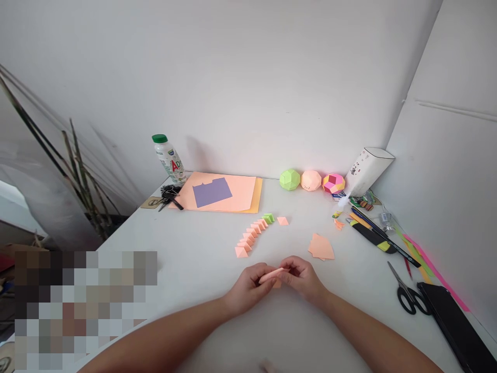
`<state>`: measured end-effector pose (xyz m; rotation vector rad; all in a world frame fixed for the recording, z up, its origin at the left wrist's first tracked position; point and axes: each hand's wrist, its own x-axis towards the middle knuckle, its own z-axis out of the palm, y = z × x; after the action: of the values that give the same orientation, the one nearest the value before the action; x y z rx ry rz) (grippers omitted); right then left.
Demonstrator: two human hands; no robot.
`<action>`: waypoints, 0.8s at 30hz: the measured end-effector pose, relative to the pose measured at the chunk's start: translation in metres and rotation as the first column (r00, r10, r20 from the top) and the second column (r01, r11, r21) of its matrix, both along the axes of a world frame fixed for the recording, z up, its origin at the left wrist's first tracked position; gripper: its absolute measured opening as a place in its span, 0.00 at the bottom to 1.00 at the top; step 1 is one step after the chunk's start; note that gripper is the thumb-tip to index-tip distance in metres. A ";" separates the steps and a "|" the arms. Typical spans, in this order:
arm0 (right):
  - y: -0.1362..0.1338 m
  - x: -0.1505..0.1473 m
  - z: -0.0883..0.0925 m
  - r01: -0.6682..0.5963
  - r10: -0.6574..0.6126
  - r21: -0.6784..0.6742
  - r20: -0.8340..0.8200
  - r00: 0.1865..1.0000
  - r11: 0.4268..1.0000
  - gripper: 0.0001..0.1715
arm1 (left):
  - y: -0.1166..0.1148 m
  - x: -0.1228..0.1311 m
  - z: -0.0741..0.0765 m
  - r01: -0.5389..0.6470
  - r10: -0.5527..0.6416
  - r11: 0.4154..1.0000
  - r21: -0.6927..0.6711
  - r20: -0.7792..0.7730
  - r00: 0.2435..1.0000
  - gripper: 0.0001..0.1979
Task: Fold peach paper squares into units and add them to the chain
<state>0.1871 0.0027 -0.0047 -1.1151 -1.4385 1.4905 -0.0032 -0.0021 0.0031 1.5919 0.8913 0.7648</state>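
Peach paper in hands, bottle lettered "AD"

Peach paper in both hands

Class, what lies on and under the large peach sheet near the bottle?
On the peach sheet lies a purple sheet; a dark key bunch overlaps the left corner. Beneath, a yellow-orange sheet shows along the right edge; anything else underneath is covered.

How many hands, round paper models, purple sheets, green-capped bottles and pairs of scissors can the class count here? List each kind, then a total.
Hands, left hand and right hand: 2
Round paper models: 3
Purple sheet: 1
Green-capped bottle: 1
Scissors: 1
Total: 8
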 end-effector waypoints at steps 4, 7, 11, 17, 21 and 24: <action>0.001 0.000 0.001 -0.016 0.016 0.016 -0.014 1.000 1.000 0.11 | 0.000 0.000 -0.001 0.002 -0.002 1.000 -0.002 -0.005 1.000 0.12; 0.001 0.000 0.001 -0.016 0.016 0.017 -0.032 0.999 1.000 0.09 | 0.001 0.001 -0.001 0.006 -0.006 1.000 -0.002 -0.006 1.000 0.12; 0.003 0.001 0.001 -0.019 0.020 0.013 -0.049 0.999 1.000 0.08 | 0.001 0.001 -0.001 0.014 -0.014 1.000 0.010 -0.003 1.000 0.12; 0.003 0.002 0.001 -0.022 0.022 0.010 -0.047 0.999 1.000 0.08 | 0.001 0.001 -0.001 0.026 -0.026 0.999 0.039 0.003 1.000 0.14; 0.003 0.002 -0.002 -0.018 0.018 0.010 -0.045 0.999 1.000 0.08 | 0.001 0.001 -0.002 0.030 -0.030 0.998 0.056 0.004 1.000 0.14; 0.002 0.002 -0.002 -0.015 0.015 0.000 -0.036 0.999 1.000 0.08 | 0.001 0.001 -0.002 0.029 -0.029 0.998 0.060 -0.001 1.000 0.16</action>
<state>0.1895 0.0048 -0.0064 -1.0746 -1.4255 1.5139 -0.0024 -0.0010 0.0007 1.6541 0.8510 0.7775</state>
